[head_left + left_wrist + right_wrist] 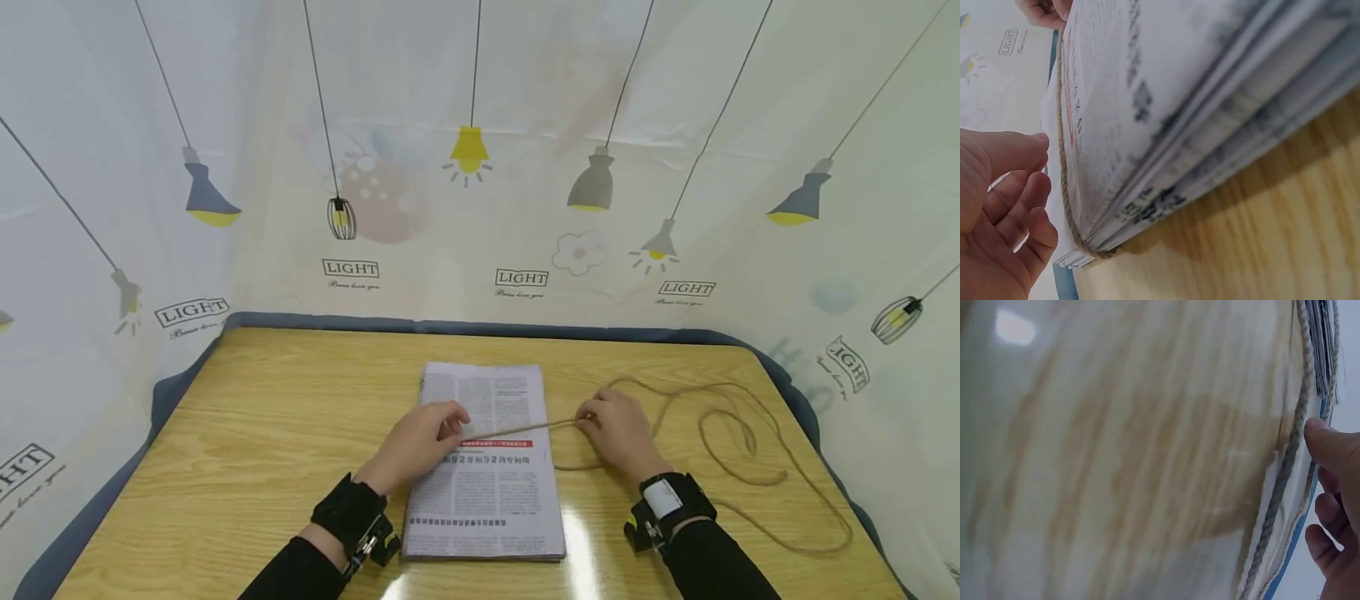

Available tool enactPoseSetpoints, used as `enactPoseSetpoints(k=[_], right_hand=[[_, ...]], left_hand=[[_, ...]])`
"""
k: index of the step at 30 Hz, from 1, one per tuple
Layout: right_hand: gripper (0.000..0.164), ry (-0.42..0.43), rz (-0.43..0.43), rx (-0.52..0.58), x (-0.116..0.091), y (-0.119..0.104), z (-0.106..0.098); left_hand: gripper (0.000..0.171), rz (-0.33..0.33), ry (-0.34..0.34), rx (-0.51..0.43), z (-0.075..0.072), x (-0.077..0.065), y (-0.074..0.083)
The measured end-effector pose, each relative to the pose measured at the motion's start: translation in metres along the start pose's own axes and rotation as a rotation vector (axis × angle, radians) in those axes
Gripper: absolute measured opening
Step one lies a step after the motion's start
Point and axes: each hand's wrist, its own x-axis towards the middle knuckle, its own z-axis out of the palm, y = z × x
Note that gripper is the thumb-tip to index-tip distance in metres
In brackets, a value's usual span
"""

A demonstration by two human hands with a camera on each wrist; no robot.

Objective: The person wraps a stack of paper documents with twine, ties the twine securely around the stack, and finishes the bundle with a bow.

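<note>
A stack of folded newspapers (pixel 491 500) lies on the wooden table in front of me. A thin tan rope (pixel 517 431) runs across its top; in the left wrist view the rope (pixel 1065 181) bends over the side edge and down toward the underside. My left hand (pixel 416 442) hovers by the stack's left edge, fingers loosely bent; the left wrist view shows the hand (pixel 1007 206) apart from the rope. Right of the stack, my right hand (pixel 618 429) pinches the rope's upper strand between thumb and fingers. Another strand (pixel 1279 487) passes below that hand.
Loose loops of rope (pixel 750 475) spread over the right side of the wooden table (pixel 262 417). A pale cloth printed with lamps (pixel 465 233) hangs behind the table, its dark blue border (pixel 525 327) along the back edge.
</note>
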Motion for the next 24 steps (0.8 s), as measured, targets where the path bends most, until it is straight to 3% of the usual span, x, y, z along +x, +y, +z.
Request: enactPoseSetpoints(k=[5, 11, 15, 18, 24], right_hand=[[0.005, -0.047, 0.058, 0.051, -0.002, 0.001, -0.002], [0.005, -0.08, 0.077, 0.077, -0.005, -0.001, 0.0], [0.019, -0.11, 0.068, 0.109, -0.006, 0.0, -0.001], [0.023, -0.15, 0.085, 0.144, -0.008, 0.006, -0.009], [0.013, -0.277, 0.05, 0.202, -0.019, 0.029, -0.039]], left_hand=[[0.019, 0.015, -0.002, 0.009, 0.0, 0.001, 0.004], [0.02, 0.093, -0.063, 0.03, 0.007, 0.005, 0.013], [0.02, 0.125, -0.095, 0.04, 0.012, 0.006, 0.023], [0.019, 0.144, -0.104, 0.036, 0.013, 0.007, 0.03], [0.02, 0.137, -0.119, 0.017, 0.011, 0.01, 0.042]])
